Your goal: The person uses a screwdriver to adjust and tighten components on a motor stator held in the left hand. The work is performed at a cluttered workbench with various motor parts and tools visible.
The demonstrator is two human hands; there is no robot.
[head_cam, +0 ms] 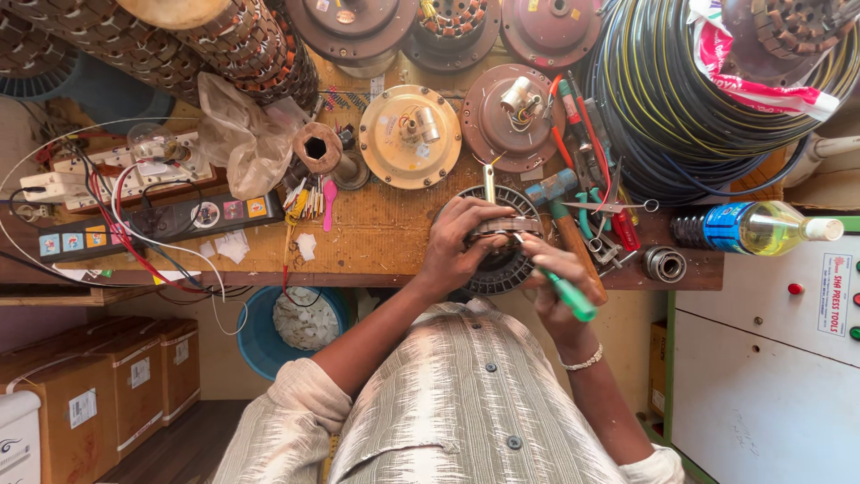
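Left hand (459, 242) closed over the top of a round motor stator (502, 246), which sits at the near edge of the worktop (376, 233). Right hand (557, 269) grips a green-handled screwdriver (564, 291), tip against the stator. A hammer (560, 211) lies just right of the stator; a plastic bottle (761, 227) further right.

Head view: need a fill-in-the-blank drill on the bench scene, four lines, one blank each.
1. The right hand grips a screwdriver with a ____ handle.
2. The left hand steadies a round ____ stator on the wooden bench.
3. The plastic bottle lies on its ____.
4. The hammer lies to the ____ of the stator.

Missing words: green; wound; side; right
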